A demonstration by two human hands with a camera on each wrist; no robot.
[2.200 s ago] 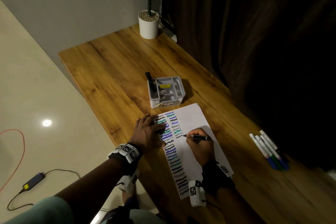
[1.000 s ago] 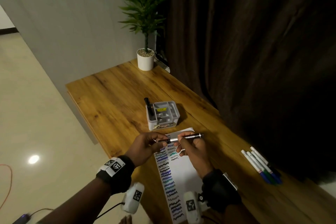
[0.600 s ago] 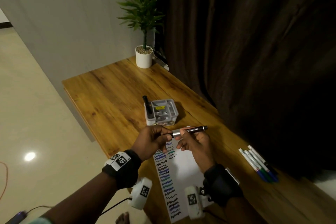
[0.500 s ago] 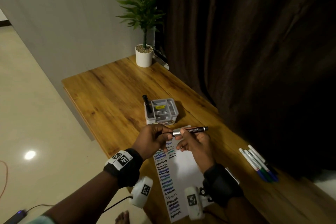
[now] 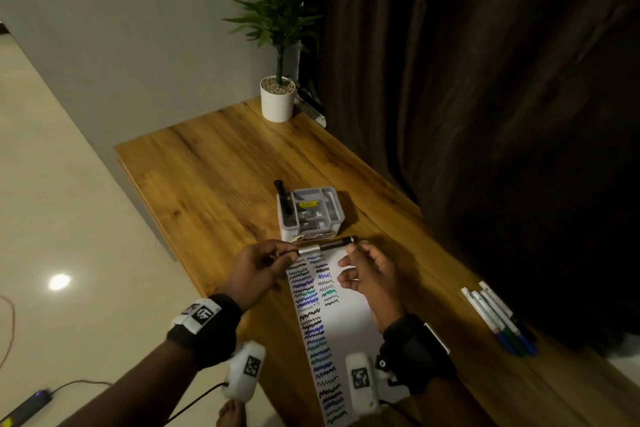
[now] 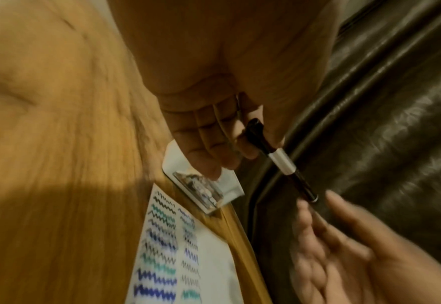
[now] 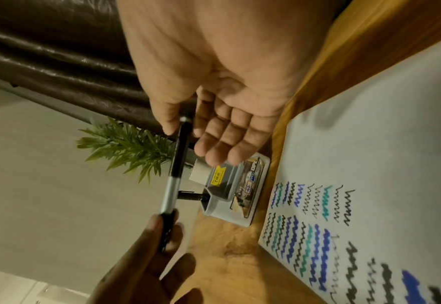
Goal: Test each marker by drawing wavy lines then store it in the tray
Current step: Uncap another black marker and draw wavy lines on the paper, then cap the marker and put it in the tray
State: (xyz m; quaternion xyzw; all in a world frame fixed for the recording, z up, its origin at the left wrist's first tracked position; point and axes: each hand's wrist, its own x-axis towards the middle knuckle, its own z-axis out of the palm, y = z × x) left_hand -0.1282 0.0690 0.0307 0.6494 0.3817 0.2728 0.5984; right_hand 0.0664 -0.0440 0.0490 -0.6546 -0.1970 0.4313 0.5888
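Observation:
A black marker (image 5: 325, 244) with a silver band is held level in the air, just in front of the grey tray (image 5: 341, 215) and above the far end of the paper (image 5: 349, 326). My left hand (image 5: 277, 255) grips its left end, fingers curled round the black part (image 6: 255, 133). My right hand (image 5: 356, 248) pinches the right end between thumb and forefinger (image 7: 185, 121), with its other fingers loosely spread. Another black marker (image 5: 282, 198) stands in the tray's left compartment. The paper carries columns of black, blue and teal wavy lines (image 7: 305, 236).
Several white-barrelled markers (image 5: 498, 319) lie side by side on the wooden table (image 5: 214, 184) at the right. A potted plant (image 5: 277, 100) stands at the far corner, and a dark curtain (image 5: 485, 114) hangs along the table's right side. Cables lie on the floor at the left.
My right hand stopped drawing and lifted off the paper with the marker. My left hand came up and joined it. Now my right fingers have slid out to the marker's far end.

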